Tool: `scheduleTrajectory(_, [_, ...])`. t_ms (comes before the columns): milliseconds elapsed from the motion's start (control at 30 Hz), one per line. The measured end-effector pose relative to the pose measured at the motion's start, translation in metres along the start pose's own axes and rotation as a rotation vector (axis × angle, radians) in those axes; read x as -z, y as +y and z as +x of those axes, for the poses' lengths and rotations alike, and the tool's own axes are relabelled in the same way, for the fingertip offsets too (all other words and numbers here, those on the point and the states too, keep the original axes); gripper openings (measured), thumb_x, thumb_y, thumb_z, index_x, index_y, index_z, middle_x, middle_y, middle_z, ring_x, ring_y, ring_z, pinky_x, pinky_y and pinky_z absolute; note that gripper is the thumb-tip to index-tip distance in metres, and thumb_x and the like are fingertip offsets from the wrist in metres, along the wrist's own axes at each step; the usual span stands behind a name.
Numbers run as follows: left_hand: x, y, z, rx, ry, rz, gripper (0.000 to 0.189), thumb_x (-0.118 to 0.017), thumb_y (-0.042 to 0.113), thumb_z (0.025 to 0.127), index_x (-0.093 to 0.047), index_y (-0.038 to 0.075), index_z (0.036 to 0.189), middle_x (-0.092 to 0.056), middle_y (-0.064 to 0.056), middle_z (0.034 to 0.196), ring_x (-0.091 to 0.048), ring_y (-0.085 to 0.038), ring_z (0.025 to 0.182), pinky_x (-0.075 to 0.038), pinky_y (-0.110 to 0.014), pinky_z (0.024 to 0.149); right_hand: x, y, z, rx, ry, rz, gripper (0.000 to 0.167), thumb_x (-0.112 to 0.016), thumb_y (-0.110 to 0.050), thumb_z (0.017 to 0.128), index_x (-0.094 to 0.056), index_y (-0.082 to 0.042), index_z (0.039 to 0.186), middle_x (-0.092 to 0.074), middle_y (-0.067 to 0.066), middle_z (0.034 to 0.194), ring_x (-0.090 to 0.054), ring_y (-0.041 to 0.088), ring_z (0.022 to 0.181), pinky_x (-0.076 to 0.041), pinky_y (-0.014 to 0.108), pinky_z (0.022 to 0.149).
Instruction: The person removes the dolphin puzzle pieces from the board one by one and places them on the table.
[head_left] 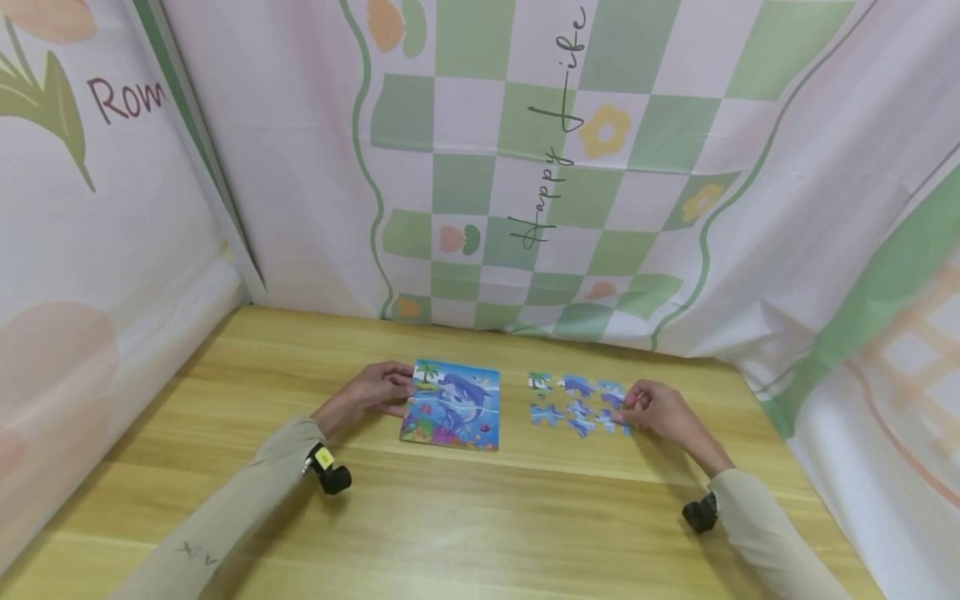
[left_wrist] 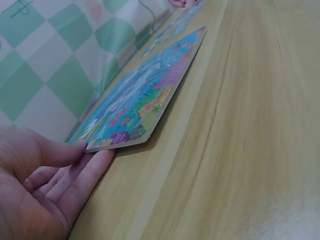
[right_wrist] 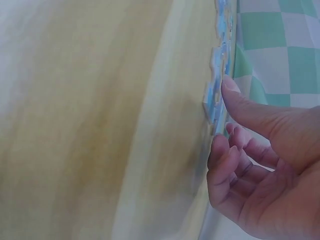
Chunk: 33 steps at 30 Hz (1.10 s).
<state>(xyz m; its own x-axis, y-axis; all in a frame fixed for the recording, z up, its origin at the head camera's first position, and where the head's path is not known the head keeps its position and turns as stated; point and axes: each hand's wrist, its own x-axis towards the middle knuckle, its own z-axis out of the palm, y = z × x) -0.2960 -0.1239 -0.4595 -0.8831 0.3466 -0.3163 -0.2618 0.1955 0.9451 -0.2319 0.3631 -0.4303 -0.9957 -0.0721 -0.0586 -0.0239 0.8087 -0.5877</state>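
In the head view my left hand [head_left: 372, 387] is at the left edge of a square dolphin picture board [head_left: 450, 406]. The left wrist view has its thumb on top of the board's corner and fingers beneath, pinching it; the near edge is tilted up over the table. To the right, several jigsaw puzzle pieces [head_left: 579, 416] with matching dolphin artwork lie in two rows with gaps. My right hand [head_left: 660, 410] is at the right end of these rows. Its thumb [right_wrist: 231, 86] overlaps the end pieces [right_wrist: 210, 102], while the fingers curl loosely, apart from the thumb.
A wooden table [head_left: 450, 525] carries everything. Behind it hangs a green-and-white checkered curtain [head_left: 517, 192], with more printed cloth [head_left: 150, 250] on the left and a fabric wall [head_left: 847, 333] on the right. Small black cameras [head_left: 330, 475] are strapped at both wrists.
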Motion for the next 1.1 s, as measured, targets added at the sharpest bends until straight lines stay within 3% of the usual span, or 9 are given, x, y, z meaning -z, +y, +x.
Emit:
scheduleTrajectory(300, [-0.002, -0.001, -0.005, -0.027, 0.03, -0.031, 0.052, -0.066, 0.0, 0.1, -0.048, -0.008, 0.148, -0.06, -0.028, 0.136, -0.07, -0.024, 0.099, -0.07, -0.034, 0.082, -0.001, -0.016, 0.0, 0.025, 0.042, -0.022, 0.023, -0.081, -0.019, 0.093, -0.065, -0.002, 0.097, -0.063, 0.008, 0.087, -0.055, 0.02, 0.077, -0.049, 0.025, 0.06])
scheduleTrajectory(600, [-0.012, 0.011, -0.013, -0.061, 0.093, 0.099, 0.046, -0.071, 0.0, 0.096, -0.054, -0.014, 0.137, -0.07, -0.028, 0.114, -0.073, -0.022, 0.083, -0.07, -0.034, 0.069, -0.012, -0.05, 0.002, 0.102, 0.037, -0.026, 0.019, -0.078, -0.015, 0.094, -0.065, -0.001, 0.097, -0.067, 0.011, 0.09, -0.06, 0.021, 0.08, -0.053, 0.022, 0.062])
scheduleTrajectory(833, [-0.014, 0.018, -0.014, -0.016, 0.123, 0.12, 0.043, -0.068, -0.001, 0.098, -0.055, -0.013, 0.137, -0.068, -0.027, 0.113, -0.071, -0.025, 0.088, -0.07, -0.031, 0.068, -0.033, -0.084, 0.009, 0.21, 0.011, -0.022, 0.011, -0.075, -0.009, 0.095, -0.066, -0.002, 0.095, -0.069, 0.009, 0.088, -0.062, 0.02, 0.08, -0.057, 0.023, 0.067])
scheduleTrajectory(1100, [-0.016, 0.021, -0.015, -0.06, 0.16, 0.229, 0.04, -0.07, -0.002, 0.094, -0.058, -0.01, 0.132, -0.068, -0.028, 0.115, -0.073, -0.029, 0.088, -0.069, -0.03, 0.066, -0.072, -0.128, 0.013, 0.286, -0.067, -0.033, 0.007, -0.074, -0.009, 0.096, -0.068, -0.005, 0.095, -0.071, 0.006, 0.088, -0.065, 0.016, 0.079, -0.061, 0.026, 0.067])
